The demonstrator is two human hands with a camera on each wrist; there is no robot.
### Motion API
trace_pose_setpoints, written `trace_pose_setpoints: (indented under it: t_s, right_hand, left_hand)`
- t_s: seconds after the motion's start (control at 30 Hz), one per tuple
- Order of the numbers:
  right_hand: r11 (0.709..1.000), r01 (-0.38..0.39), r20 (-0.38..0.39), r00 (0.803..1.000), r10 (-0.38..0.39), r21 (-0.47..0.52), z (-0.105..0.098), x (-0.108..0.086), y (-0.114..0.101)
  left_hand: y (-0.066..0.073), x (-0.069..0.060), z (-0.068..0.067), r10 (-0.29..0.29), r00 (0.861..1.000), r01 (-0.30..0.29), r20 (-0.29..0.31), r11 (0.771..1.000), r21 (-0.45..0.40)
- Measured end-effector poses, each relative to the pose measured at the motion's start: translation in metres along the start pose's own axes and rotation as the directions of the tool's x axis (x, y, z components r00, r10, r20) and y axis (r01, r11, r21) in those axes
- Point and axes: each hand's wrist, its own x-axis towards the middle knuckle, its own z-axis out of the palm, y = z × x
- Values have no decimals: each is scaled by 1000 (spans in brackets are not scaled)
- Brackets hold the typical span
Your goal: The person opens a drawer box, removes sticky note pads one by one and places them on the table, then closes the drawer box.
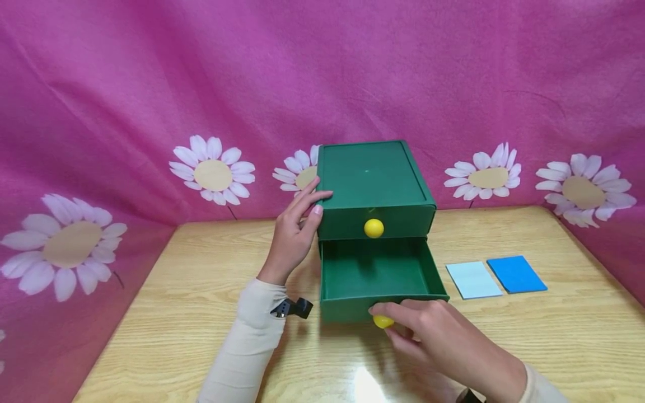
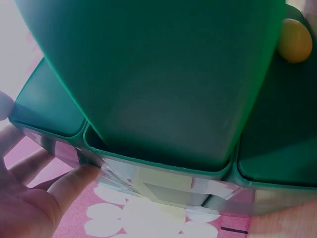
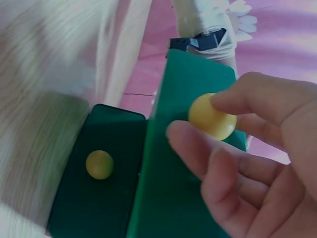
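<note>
A green drawer cabinet [image 1: 368,173] stands on the table with its middle drawer [image 1: 370,274] pulled out; no object shows inside it. My right hand [image 1: 428,330] pinches that drawer's round yellow knob [image 3: 213,116] between its fingers. Above, the top drawer is closed, with its own yellow knob [image 1: 374,228]. A closed bottom drawer [image 3: 94,203] with another yellow knob [image 3: 99,164] appears in the right wrist view. My left hand [image 1: 294,235] rests against the cabinet's upper left side, fingers extended along its edge.
To the right of the cabinet, a light blue square pad [image 1: 473,280] and a darker blue square pad [image 1: 516,274] lie flat on the wooden table [image 1: 201,280]. A pink cloth [image 1: 252,84] printed with daisies hangs behind and along the sides.
</note>
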Motion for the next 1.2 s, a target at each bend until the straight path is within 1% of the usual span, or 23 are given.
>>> trace_pose_setpoints:
  t_s: [0.07,0.23,0.27,0.33,0.4,0.57,0.63,0.7,0.8,1.0,1.2]
  right_hand:
    - [1000,3,-9,1000,-3,0,1,1,1]
    - [1000,6,-22,1000,-6,-11,4,5,1]
    - [1000,9,-28,1000,-10,-15,4,6,2]
    - [999,24,-44,999,-25,-23,5,7,3]
    - [999,42,-66,997,-44,-35,6,8,5]
    - [995,86,-115,989,-91,-48,9,12,11]
    - [994,99,-134,985,-106,-54,10,13,13]
    - [992,108,-147,982,-116,-65,11,15,15]
    - [992,97,-144,984,-107,-75,11,18,17]
    - [997,49,-117,992,-56,-63,11,22,19]
    - [997,39,-119,992,-46,-64,13,26,23]
  left_hand:
    - [6,0,-1,-2,1000,2,-3,1000,-9]
    - [31,-1,-5,-9,1000,9,-3,999,-37]
    - [34,-1,-6,-10,1000,10,-3,999,-40]
    - [36,-1,-6,-13,1000,13,-4,999,-37]
    - [30,-1,-5,-12,1000,11,-8,999,-30]
    - [3,0,-1,7,1000,-8,-16,1000,-14]
    - [-1,1,0,11,1000,-12,-15,1000,-15]
    - [-2,0,0,14,1000,-14,-14,1000,-24]
    - [-1,1,0,5,1000,-6,-11,1000,-26]
    - [-1,1,-1,10,1000,-10,-8,999,-31]
    - [0,0,0,2,1000,-2,-12,999,-33]
